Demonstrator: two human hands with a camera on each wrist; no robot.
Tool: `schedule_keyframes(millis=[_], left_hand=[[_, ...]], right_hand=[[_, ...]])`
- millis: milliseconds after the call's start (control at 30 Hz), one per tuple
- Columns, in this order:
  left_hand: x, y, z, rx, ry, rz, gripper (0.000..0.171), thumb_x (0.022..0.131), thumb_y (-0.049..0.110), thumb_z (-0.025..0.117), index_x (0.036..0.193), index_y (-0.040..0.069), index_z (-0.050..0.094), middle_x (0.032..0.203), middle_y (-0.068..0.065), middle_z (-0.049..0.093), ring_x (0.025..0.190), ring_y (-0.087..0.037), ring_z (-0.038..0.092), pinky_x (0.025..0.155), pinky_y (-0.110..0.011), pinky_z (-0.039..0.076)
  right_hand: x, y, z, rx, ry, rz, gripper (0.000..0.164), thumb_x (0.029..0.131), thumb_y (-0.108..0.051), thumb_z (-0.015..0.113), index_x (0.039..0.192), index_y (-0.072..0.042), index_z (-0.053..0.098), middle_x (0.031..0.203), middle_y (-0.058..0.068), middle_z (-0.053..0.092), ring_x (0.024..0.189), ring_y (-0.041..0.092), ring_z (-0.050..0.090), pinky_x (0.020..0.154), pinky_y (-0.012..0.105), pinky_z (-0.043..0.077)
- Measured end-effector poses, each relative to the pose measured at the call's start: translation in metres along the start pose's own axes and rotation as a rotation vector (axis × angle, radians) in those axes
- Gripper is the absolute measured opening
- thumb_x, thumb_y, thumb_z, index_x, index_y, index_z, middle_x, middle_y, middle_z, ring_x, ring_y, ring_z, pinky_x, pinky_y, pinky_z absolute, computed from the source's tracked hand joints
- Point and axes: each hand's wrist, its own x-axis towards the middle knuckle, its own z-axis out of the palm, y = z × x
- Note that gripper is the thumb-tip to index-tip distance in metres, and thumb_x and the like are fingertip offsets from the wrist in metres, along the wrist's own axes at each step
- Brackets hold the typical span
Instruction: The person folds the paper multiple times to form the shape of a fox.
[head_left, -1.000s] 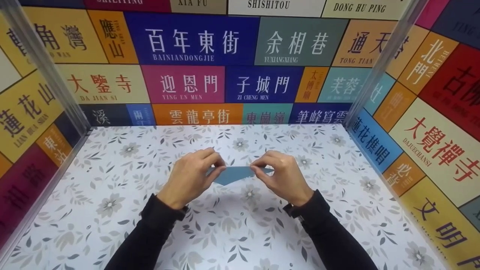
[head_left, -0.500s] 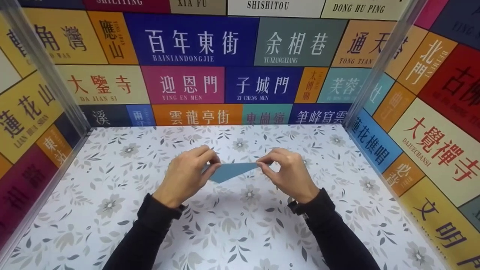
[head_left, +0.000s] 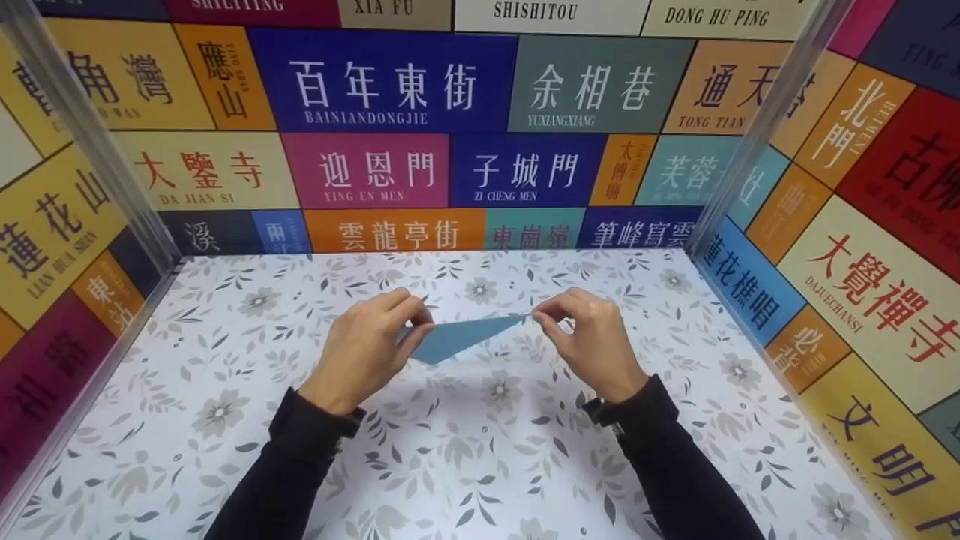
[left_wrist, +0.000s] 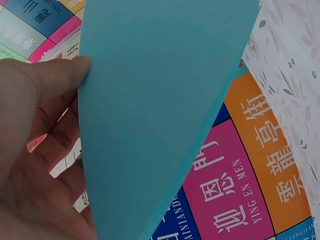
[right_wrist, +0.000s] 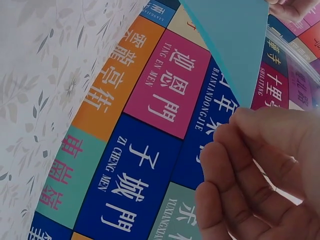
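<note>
A blue sheet of paper point(head_left: 461, 337), folded into a triangle, is held up over the table between both hands. My left hand point(head_left: 371, 345) pinches its left part; in the left wrist view the thumb point(left_wrist: 75, 72) lies on the paper's face and the other fingers go behind it. Toward the right the paper point(right_wrist: 240, 50) narrows to a point. There my right hand point(head_left: 589, 341) has its thumb and forefinger together at the very tip, the other fingers curled beneath, as the right wrist view shows. A double layer runs along the slanted lower edge.
A white table point(head_left: 480, 465) with a grey leaf and flower print lies under the hands. Walls of coloured sign panels point(head_left: 382, 79) enclose it at the back and both sides, with clear corner strips point(head_left: 765, 127). Black sleeves point(head_left: 300, 457) cover both forearms.
The hands have drawn apart. My right hand has slid right and slightly up along the fold to the paper's tip, while my left hand has shifted a little left with the paper.
</note>
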Motion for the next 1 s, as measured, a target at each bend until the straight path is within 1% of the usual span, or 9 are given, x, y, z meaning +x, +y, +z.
schedule_keyframes(millis=[133,267,367,500,600,767,867,1000], left_hand=[[0.002,-0.001,-0.001,0.012,0.007,0.005,0.009,0.107,0.024,0.088,0.109,0.018,0.082,0.102,0.0,0.079,0.083,-0.02,0.069,0.075,-0.037,0.061],[0.003,0.0,0.002,0.023,0.03,0.038,0.009,0.106,0.024,0.089,0.107,0.019,0.082,0.1,0.001,0.078,0.081,-0.02,0.069,0.072,-0.038,0.06],[0.003,0.0,0.004,0.027,0.031,0.053,0.01,0.105,0.024,0.09,0.106,0.019,0.082,0.099,0.002,0.078,0.081,-0.019,0.07,0.071,-0.037,0.06],[0.002,0.002,0.008,0.032,0.031,0.069,0.011,0.104,0.024,0.091,0.105,0.019,0.082,0.099,0.002,0.079,0.079,-0.018,0.071,0.069,-0.036,0.061],[0.002,0.004,0.01,0.033,0.034,0.078,0.011,0.103,0.024,0.091,0.105,0.02,0.082,0.099,0.003,0.08,0.079,-0.018,0.072,0.069,-0.037,0.061],[0.0,0.009,0.013,0.022,0.027,0.084,0.011,0.103,0.024,0.092,0.105,0.02,0.083,0.101,0.003,0.08,0.082,-0.018,0.075,0.071,-0.036,0.063],[-0.001,0.013,0.014,0.013,0.02,0.085,0.011,0.103,0.024,0.092,0.106,0.02,0.083,0.102,0.003,0.08,0.082,-0.018,0.075,0.073,-0.036,0.063],[-0.002,0.018,0.015,0.01,0.021,0.094,0.012,0.102,0.024,0.093,0.106,0.02,0.083,0.101,0.003,0.08,0.082,-0.019,0.075,0.073,-0.036,0.063]], right_hand=[[0.001,0.0,-0.003,-0.003,0.031,0.035,0.002,0.104,-0.011,0.088,0.106,-0.013,0.089,0.1,0.006,0.086,0.09,0.02,0.082,0.081,0.04,0.065],[0.002,-0.002,-0.005,0.022,0.062,0.034,0.006,0.103,-0.009,0.089,0.108,-0.013,0.089,0.1,0.005,0.086,0.091,0.021,0.081,0.084,0.045,0.067],[0.003,-0.004,-0.004,0.039,0.079,0.001,0.009,0.103,-0.007,0.088,0.107,-0.014,0.089,0.1,0.004,0.086,0.091,0.02,0.081,0.084,0.045,0.067],[0.002,-0.008,-0.001,0.058,0.082,-0.04,0.009,0.103,-0.007,0.089,0.106,-0.015,0.088,0.098,0.0,0.085,0.09,0.017,0.081,0.081,0.036,0.064],[0.002,-0.012,0.002,0.078,0.073,-0.068,0.007,0.103,-0.009,0.089,0.107,-0.015,0.088,0.098,0.0,0.084,0.092,0.016,0.081,0.083,0.033,0.065],[0.0,-0.018,0.006,0.11,0.049,-0.119,0.007,0.104,-0.009,0.088,0.108,-0.015,0.088,0.1,0.0,0.084,0.095,0.015,0.081,0.087,0.034,0.068],[-0.002,-0.022,0.007,0.106,0.048,-0.151,0.006,0.104,-0.012,0.089,0.109,-0.014,0.088,0.101,0.001,0.084,0.096,0.016,0.081,0.087,0.035,0.068],[-0.004,-0.027,0.008,0.094,0.041,-0.2,0.009,0.103,-0.015,0.091,0.112,-0.013,0.089,0.102,0.002,0.083,0.098,0.018,0.082,0.088,0.037,0.07]])
